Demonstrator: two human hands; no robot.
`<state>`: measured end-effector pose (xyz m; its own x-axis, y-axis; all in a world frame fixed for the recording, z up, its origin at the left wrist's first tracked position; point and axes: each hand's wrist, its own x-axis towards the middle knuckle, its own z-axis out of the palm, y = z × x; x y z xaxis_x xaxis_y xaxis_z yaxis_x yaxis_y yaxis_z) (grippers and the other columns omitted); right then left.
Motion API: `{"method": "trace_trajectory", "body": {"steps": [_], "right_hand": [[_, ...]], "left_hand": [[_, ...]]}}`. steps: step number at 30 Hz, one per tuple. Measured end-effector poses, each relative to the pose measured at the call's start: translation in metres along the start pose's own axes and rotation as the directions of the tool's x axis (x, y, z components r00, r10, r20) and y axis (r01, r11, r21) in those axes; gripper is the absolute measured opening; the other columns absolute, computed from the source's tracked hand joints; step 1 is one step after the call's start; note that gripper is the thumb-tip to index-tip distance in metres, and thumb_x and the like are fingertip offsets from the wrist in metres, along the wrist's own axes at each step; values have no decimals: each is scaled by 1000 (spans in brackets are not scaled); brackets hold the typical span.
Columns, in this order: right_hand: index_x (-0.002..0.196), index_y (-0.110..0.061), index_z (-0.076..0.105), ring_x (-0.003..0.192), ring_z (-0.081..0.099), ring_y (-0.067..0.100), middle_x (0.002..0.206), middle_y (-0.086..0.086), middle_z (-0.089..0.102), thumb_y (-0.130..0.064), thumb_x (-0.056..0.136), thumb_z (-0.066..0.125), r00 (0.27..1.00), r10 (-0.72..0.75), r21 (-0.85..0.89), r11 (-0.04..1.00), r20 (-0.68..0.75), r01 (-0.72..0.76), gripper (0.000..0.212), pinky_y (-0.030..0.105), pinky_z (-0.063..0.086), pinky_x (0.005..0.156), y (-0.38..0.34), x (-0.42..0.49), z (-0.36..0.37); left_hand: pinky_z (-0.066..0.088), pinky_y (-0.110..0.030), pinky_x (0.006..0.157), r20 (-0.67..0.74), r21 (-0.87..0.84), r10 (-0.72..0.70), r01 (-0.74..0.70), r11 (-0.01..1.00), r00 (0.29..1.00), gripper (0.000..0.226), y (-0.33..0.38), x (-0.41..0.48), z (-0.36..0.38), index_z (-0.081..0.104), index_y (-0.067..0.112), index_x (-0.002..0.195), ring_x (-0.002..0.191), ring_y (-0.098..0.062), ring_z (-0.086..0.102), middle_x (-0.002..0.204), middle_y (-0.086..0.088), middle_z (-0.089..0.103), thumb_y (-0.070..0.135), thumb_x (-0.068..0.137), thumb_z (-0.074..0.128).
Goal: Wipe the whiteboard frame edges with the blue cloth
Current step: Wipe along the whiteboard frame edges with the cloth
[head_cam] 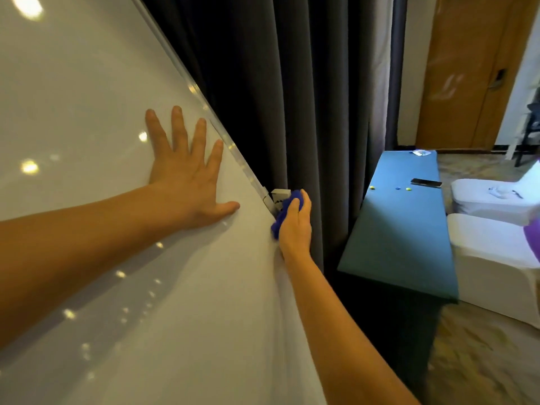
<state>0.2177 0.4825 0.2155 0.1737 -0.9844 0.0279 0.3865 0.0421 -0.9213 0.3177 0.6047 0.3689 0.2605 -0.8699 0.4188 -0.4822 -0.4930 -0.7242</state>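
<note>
A large white whiteboard (87, 83) fills the left of the view, tilted in the picture. Its thin silver frame edge (193, 90) runs diagonally down to a corner bracket (277, 197). My left hand (187, 173) lies flat on the board surface with the fingers spread, holding nothing. My right hand (295, 226) grips a blue cloth (285, 213) and presses it against the frame's right edge just below the bracket. Most of the cloth is hidden under my fingers.
Dark grey curtains (277, 83) hang right behind the board's edge. A long table with a teal cover (400, 235) stands to the right, with a black phone (426, 183) and small coloured pieces on it. White covered chairs (493, 258) and a wooden door (467, 68) lie beyond.
</note>
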Motion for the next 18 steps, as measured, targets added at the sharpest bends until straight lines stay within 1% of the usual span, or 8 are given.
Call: {"method": "trace_trajectory", "body": {"steps": [2, 4, 7, 10, 12, 15, 16, 18], "right_hand": [[145, -34, 30, 97, 58, 2, 121, -13, 60, -45, 103, 30, 991, -131, -165, 978, 8, 130, 44, 15, 44, 81, 11, 2, 12], [139, -38, 32, 86, 63, 2, 98, -20, 66, -51, 101, 27, 985, -156, -270, 948, 67, 169, 40, 19, 46, 78, 20, 9, 9], [125, -33, 43, 81, 60, 11, 87, -10, 61, -59, 98, 25, 979, -86, -492, 854, 183, 167, 41, 32, 47, 75, 50, 16, -16], [112, -24, 50, 75, 53, 9, 96, -2, 60, -53, 99, 32, 972, 2, -711, 683, 234, 169, 37, 27, 40, 69, 82, 23, -57], [127, -17, 44, 76, 50, 8, 107, 1, 57, -42, 103, 32, 978, 83, -754, 650, 194, 95, 36, 27, 38, 75, 99, 21, -82], [127, -15, 47, 87, 53, 21, 96, 5, 56, -43, 103, 25, 980, 191, -722, 686, 50, -97, 43, 35, 38, 80, 104, 6, -92], [125, -15, 48, 88, 55, 23, 94, 4, 57, -42, 103, 24, 983, 179, -699, 707, 36, -103, 42, 36, 39, 79, 101, 2, -87], [121, -20, 47, 85, 58, 22, 93, 2, 61, -40, 102, 24, 994, 58, -661, 750, 94, 19, 36, 35, 42, 75, 88, -7, -66]], "left_hand": [[-11, -79, 102, 6, 17, -9, 9, 1000, 1000, 116, -1, 0, 2, -10, 20, 154, 140, -59, -19, 161, -23, -14, 93, 65, 3], [-10, -78, 104, 20, 13, -13, 13, 1000, 1000, 115, -4, -2, 2, -10, 19, 154, 140, -59, -18, 161, -23, -14, 93, 66, 3], [-7, -77, 106, 18, 9, -23, 22, 1000, 1000, 116, -8, -4, 6, -10, 20, 154, 141, -58, -17, 161, -24, -15, 93, 66, 3], [-4, -77, 108, 14, 21, -25, 25, 999, 1000, 117, -6, -5, 5, -11, 20, 154, 141, -58, -15, 160, -24, -16, 93, 64, 0], [-3, -77, 107, 7, 34, -21, 21, 999, 1000, 117, 0, -6, 2, -11, 21, 154, 141, -58, -15, 161, -23, -15, 93, 63, -2], [-4, -79, 104, 23, 35, 14, -15, 999, 1000, 116, 18, -8, 3, -10, 22, 154, 142, -58, -15, 163, -18, -14, 93, 63, -1], [-3, -80, 104, 34, 39, 33, -34, 999, 999, 116, 28, -10, 3, -9, 21, 155, 142, -57, -14, 163, -18, -14, 93, 64, 1], [-1, -80, 105, 49, 38, 61, -62, 997, 997, 118, 46, -15, 7, -9, 18, 154, 142, -58, -13, 162, -20, -13, 93, 65, 5]]}}
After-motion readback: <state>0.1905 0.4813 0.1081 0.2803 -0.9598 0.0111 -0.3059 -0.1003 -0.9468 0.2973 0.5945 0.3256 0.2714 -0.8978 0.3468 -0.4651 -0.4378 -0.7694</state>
